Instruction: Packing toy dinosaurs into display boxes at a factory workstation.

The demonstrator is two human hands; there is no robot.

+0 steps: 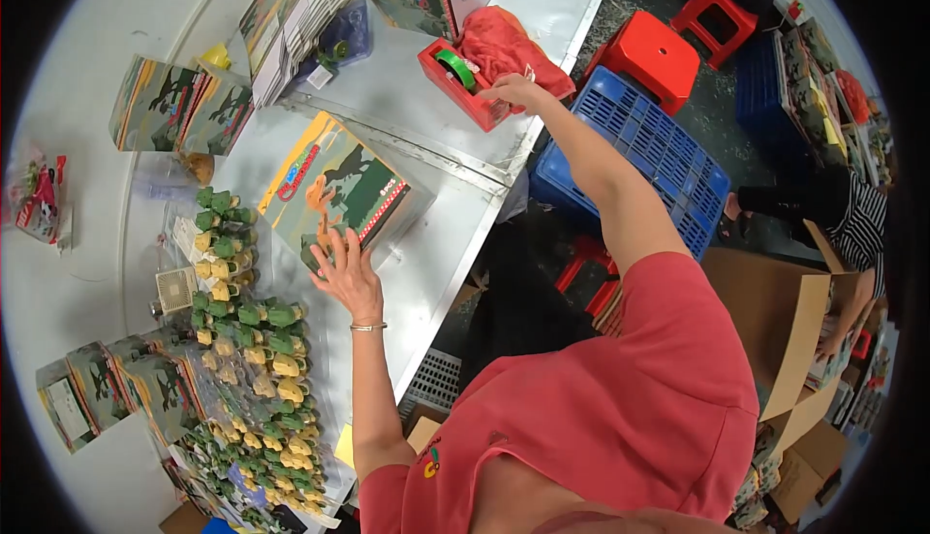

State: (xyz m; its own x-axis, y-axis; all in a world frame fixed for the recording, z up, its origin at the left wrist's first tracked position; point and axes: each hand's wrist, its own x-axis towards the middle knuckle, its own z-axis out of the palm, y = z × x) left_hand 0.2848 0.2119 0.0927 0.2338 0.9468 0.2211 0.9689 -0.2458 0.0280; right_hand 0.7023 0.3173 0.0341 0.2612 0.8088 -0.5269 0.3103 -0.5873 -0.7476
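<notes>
A printed cardboard box, green and yellow with a dinosaur picture, stands on the metal table. My left hand lies against its near edge, fingers spread over the printed face. Farther right, my right hand reaches to the near end of a red tape dispenser, its fingers stretched out and apart. A green roll of tape sits in the dispenser. Whether a strip of tape lies under the fingertips is too small to make out.
Several green and yellow toy figures stand in rows along the left. Flat printed cartons and a red plastic bag lie at the back. Beyond the table's right edge are a blue crate, red stools and another person.
</notes>
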